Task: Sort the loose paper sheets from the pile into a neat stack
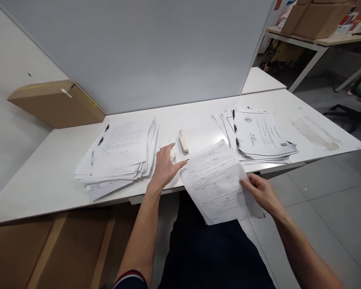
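Observation:
Printed paper sheets (213,176) tilt over the table's front edge, with my right hand (260,190) pinching their right side between thumb and fingers. My left hand (165,166) is open, thumb and fingers apart, its thumb tip close to the sheets' upper left corner. A small dark mark shows at that corner. Just beyond my left hand lies a beige stapler (183,143) on the white table (180,116). To the left is a thick, uneven pile of papers (123,144). Another paper pile (258,132), with dark smudged left edges, lies to the right.
A grey-white panel (168,52) stands along the table's back. One cardboard box (57,102) leans at the back left; brown cardboard (75,245) is below the table. At the far right are another desk (327,40) with boxes and a chair base (349,116).

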The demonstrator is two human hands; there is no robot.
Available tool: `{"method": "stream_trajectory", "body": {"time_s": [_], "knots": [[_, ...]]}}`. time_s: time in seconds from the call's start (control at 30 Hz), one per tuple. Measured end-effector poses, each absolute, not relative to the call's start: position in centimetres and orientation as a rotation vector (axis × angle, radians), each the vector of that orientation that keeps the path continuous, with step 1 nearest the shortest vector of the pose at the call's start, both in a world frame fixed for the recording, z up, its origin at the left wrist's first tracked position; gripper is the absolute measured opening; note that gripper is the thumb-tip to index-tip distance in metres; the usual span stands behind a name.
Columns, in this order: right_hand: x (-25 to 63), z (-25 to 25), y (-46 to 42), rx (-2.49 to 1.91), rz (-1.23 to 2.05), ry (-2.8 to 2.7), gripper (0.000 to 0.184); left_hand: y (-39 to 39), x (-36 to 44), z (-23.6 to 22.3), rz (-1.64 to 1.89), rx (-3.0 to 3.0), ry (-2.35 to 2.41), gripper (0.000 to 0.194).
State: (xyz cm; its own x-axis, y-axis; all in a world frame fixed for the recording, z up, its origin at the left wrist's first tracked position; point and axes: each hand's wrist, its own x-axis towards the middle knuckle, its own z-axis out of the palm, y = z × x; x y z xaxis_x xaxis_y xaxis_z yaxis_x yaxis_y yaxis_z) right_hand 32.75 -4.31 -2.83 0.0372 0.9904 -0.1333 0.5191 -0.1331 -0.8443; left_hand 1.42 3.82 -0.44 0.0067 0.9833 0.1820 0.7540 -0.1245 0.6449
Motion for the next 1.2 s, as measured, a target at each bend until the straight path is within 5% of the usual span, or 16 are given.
{"method": "stream_trajectory", "body": {"time_s": [0.2,0.33,0.4,0.57,0.73,0.93,1.2], "knots": [[32.5,4.3,-3.3,-1.482,0.721,-2.126,0.021,5.6,1.7,3.2,0.732,1.848,1.293,0.087],[32.5,5.7,-2.6,-1.464,0.735,-2.173,0.021,5.3,1.5,3.6,0.631,1.576,1.061,0.037],[33.3,5.3,-1.9,-1.563,0.794,-2.105,0.021,4.7,1.0,3.3,0.737,1.466,1.114,0.028],[35.5,5.4,0.7,-1.569,0.991,-1.867,0.027,3.6,-1.6,2.9,1.222,1.279,1.293,0.028],[33.3,6.7,3.4,-1.206,0.841,-1.605,0.023,3.4,-3.3,0.8,1.597,1.182,1.323,0.034],[29.7,3.9,5.4,-1.171,1.044,-1.558,0.033,2.5,-3.5,-2.9,1.471,1.174,1.361,0.038],[29.5,4.0,5.7,-1.211,0.941,-1.560,0.028,2.6,-3.7,-2.3,1.446,1.214,1.347,0.037]]}}
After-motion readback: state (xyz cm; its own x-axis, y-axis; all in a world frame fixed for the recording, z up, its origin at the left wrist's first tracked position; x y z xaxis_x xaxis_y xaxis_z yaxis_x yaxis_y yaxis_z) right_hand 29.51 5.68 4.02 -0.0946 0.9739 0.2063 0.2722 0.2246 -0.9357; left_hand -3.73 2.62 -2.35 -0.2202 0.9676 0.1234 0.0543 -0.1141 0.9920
